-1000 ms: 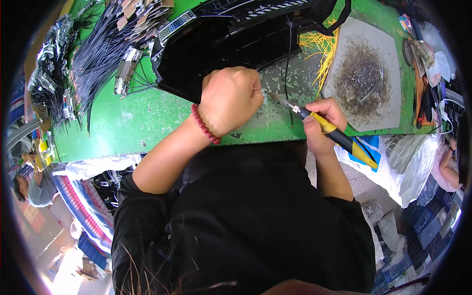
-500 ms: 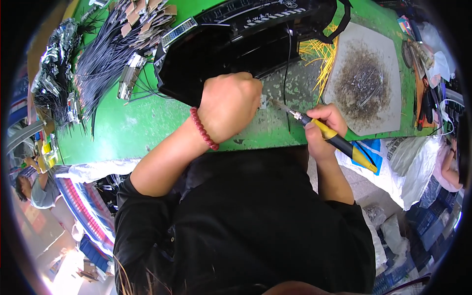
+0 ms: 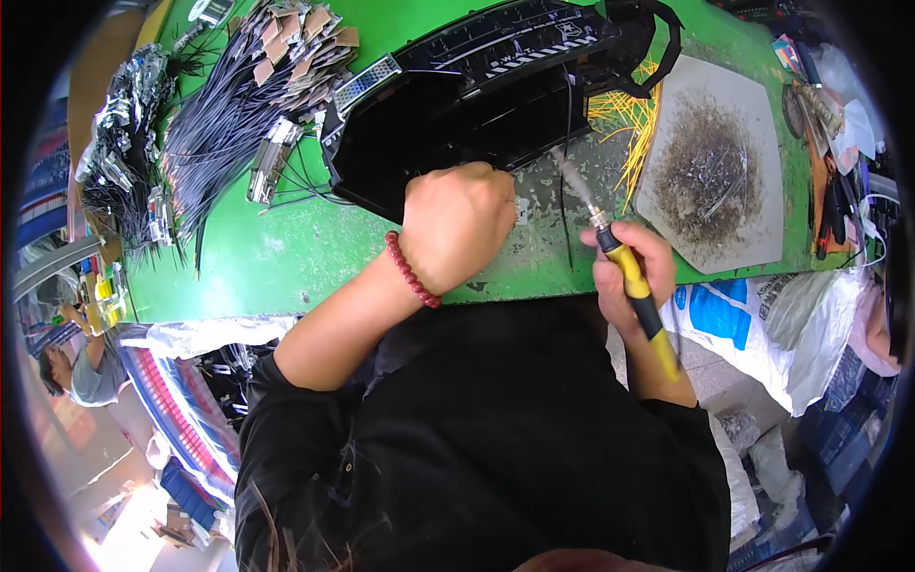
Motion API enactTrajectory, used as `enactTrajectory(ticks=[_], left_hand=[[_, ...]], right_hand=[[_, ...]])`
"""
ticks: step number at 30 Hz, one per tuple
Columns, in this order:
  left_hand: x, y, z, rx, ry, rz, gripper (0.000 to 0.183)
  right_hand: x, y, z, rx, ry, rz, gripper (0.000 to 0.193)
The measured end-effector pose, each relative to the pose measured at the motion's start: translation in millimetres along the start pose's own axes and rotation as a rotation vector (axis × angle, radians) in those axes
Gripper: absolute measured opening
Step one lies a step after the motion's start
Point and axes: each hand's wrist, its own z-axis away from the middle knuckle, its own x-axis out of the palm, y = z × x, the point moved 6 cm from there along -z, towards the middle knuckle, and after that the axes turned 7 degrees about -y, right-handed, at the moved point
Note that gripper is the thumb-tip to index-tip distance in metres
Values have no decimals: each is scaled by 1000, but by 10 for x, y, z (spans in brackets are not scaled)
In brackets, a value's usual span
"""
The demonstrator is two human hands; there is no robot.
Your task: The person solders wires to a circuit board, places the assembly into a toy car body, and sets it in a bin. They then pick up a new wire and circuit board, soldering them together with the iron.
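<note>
My right hand (image 3: 643,272) grips a yellow-and-black soldering iron (image 3: 640,291), its metal tip pointing up and left over the bench. My left hand (image 3: 462,224), with a red bead bracelet (image 3: 410,270) at the wrist, is closed at the near edge of a hollow black plastic shell (image 3: 400,114). What its fingers hold is hidden beneath the hand. A small pale piece (image 3: 521,211) shows beside its fingertips. The iron's tip is apart from the left hand, close to a thin black wire (image 3: 566,195) that hangs from the shell.
Bundled dark wires (image 3: 214,143) and shiny metallic parts (image 3: 119,143) lie at the left of the green bench (image 3: 238,267). Yellow wires (image 3: 640,143) sit beside a grey board (image 3: 767,172) with dark residue. Hand tools (image 3: 834,205) line the right edge. Another person (image 3: 91,372) is at far left.
The soldering iron has swung more upright, its tip moving away from the left hand toward the shell. The left hand stays closed by the shell, and the view has shifted slightly.
</note>
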Motion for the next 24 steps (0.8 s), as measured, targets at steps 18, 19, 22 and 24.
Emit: enactTrajectory(ticks=[18, 19, 22, 24], left_hand=[[31, -66, 12, -52, 25, 108, 5], [33, -72, 7, -56, 14, 121, 5], [18, -61, 0, -40, 15, 121, 5], [2, -66, 4, -50, 23, 113, 5]], right_hand=[[377, -183, -237, -286, -409, 534, 22], [403, -169, -227, -282, -485, 597, 22], [456, -116, -198, -279, -559, 671, 21], [468, -117, -199, -280, -556, 686, 20]])
